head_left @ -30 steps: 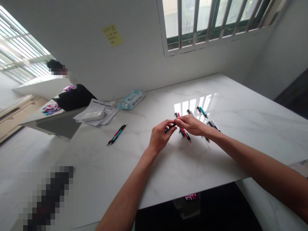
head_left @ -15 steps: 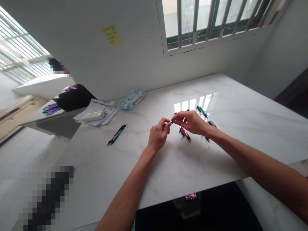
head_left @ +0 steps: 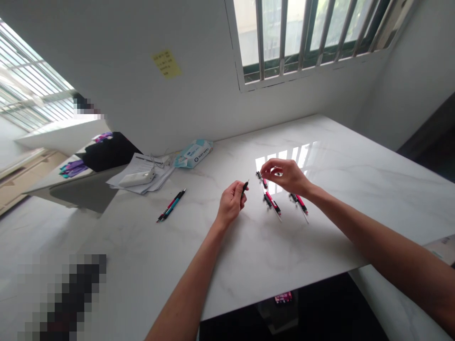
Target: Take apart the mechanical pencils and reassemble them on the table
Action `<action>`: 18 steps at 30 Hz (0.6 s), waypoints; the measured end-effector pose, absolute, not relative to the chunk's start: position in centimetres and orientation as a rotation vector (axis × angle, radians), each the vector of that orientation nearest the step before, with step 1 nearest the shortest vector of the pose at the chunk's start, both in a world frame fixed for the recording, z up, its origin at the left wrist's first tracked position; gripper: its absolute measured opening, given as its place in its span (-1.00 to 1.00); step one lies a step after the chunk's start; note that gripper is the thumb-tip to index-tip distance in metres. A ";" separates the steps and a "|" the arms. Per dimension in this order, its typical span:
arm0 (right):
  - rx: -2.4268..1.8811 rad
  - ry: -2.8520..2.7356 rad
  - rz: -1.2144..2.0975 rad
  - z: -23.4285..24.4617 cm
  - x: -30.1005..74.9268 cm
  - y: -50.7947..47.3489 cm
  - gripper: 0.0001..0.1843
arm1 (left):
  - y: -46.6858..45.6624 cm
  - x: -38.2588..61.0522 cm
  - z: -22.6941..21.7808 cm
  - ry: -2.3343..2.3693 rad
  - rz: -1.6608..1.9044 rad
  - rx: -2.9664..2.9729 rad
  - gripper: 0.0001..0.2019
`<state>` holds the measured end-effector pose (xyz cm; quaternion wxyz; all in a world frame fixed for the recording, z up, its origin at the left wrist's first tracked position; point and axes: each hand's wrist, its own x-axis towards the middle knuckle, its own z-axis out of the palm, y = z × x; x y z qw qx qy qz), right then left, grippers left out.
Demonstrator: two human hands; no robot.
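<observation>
- The left hand (head_left: 230,204) is curled closed around a black pen piece (head_left: 245,188), whose thin tip sticks up past the thumb towards 1 o'clock; take this hand as the clock's centre.
- The right hand (head_left: 288,175), at 2 o'clock, has thumb and fingertips drawn close together beside the upper end of some pen parts; whether it pinches anything I cannot tell.
- Half a second ago the two hands met over the black pen piece; now they are apart, and the right hand has shifted to the right.
- The teal parts seen then beyond the right wrist are now out of sight, while red-and-black parts (head_left: 301,203) with a white refill, near 3 o'clock, show more fully below that wrist.
- Nearer, also at 3 o'clock, lie more red pen parts (head_left: 273,202) and another white refill.
- At 9 o'clock two pens (head_left: 171,205), one red and black, one blue and black, lie side by side on the table (head_left: 256,265).
- At 11 o'clock is a wipes packet (head_left: 194,154); at 10, papers (head_left: 145,188) under a white device (head_left: 138,178).
</observation>
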<state>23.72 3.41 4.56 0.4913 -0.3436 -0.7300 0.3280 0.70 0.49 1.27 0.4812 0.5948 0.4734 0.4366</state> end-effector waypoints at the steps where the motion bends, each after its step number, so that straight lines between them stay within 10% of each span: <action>1: -0.872 -1.733 0.746 4.7 24.3 3.8 -0.77 | 0.7 0.5 1.2 1.152 1.101 1.401 -0.55; 18: -1.142 -2.198 0.432 2.9 21.2 7.6 -0.73 | 3.7 -4.1 -0.5 1.156 1.564 1.183 -0.55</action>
